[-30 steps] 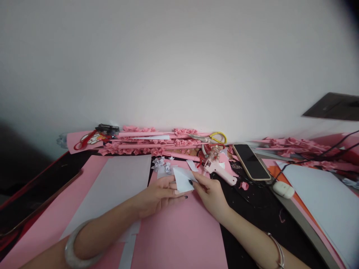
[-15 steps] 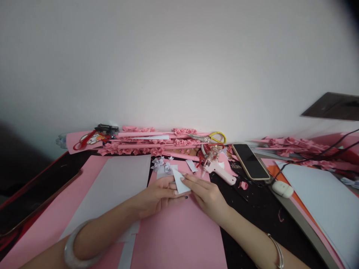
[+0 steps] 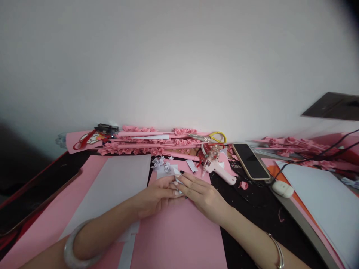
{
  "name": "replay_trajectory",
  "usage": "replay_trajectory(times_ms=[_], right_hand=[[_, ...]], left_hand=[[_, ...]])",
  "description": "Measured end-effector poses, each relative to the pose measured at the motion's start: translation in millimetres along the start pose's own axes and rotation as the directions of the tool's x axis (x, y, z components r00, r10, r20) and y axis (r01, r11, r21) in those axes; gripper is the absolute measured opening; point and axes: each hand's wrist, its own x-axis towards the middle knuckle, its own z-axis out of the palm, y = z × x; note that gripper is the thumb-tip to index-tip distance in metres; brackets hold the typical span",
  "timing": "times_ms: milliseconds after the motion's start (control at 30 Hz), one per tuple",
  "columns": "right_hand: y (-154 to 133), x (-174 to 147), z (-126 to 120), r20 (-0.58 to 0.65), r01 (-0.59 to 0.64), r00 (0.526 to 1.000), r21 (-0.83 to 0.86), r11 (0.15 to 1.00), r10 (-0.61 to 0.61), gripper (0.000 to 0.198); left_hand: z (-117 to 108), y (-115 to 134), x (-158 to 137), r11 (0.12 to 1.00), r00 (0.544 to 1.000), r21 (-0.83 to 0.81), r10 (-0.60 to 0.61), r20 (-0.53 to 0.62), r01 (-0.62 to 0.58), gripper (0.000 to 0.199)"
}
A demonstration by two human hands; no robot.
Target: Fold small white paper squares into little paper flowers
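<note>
Between my two hands is a small white piece of paper [image 3: 178,180], mostly covered by fingers. My left hand [image 3: 159,196] pinches it from the left, with fingers curled underneath. Over its right side lie the fingers of my right hand [image 3: 203,194], pressing on the paper. Both hands are above a large pink sheet [image 3: 179,239]. Just beyond the fingertips sit several folded white paper flowers [image 3: 162,164] and a white paper square [image 3: 161,173], partly hidden by the hands.
A pink glue gun [image 3: 221,172] lies to the right, near a phone [image 3: 250,161] and a white earbud case [image 3: 282,189]. Yellow-handled scissors [image 3: 217,137] rest on pink paper flower stems [image 3: 146,144] along the wall. White sheets [image 3: 319,201] are stacked at right; another phone [image 3: 39,198] is at left.
My right hand's fingers have moved left over the paper, bending its raised corner down. Less of the white paper shows now. My left hand stays in place.
</note>
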Motion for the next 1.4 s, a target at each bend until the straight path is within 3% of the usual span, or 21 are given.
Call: replay_trajectory(times_ms=[267, 467, 1400], right_hand=[[-3, 1, -2, 0.009, -0.025, 1.000, -0.006, 1.000, 0.025, 0.034], [-9, 5, -1, 0.017, -0.017, 1.000, -0.055, 0.998, 0.017, 0.035], [-11, 4, -3, 0.044, -0.054, 0.998, -0.014, 0.998, 0.055, 0.041]], left_hand=[[3, 2, 0, 1.000, 0.999, -0.001, -0.015, 0.038, 0.015, 0.024], [-1, -2, 0, 1.000, 1.000, 0.020, -0.016, 0.002, 0.016, 0.020], [-4, -2, 1, 1.000, 1.000, 0.011, -0.008, 0.030, 0.007, 0.025]])
